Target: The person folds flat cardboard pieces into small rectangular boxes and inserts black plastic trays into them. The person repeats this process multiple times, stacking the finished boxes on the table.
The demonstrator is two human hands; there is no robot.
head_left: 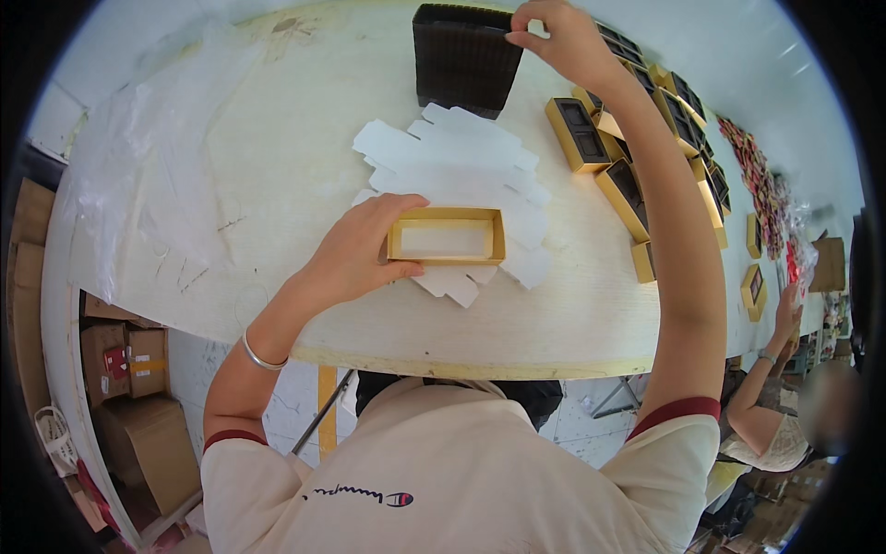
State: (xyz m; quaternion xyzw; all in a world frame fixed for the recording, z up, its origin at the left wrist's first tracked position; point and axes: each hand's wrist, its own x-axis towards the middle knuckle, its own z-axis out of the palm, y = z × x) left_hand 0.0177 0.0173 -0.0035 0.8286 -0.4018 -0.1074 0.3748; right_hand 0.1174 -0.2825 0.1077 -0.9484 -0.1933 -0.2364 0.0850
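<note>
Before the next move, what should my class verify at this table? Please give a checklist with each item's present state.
1. Left hand holds the gold box by one short end: ok.
2. Gold box's open side faces up, with no black insert inside: ok.
3. Right hand has its fingertips at the upper corner of the black stack: ok.
4. A single piece is separated from that stack: cannot tell.
5. White cardboard pieces are squared into a neat pile: not ok, they overlap unevenly.
6. Right forearm is free of contact with the boxes with black inserts: cannot tell, it hides some of them.
</note>
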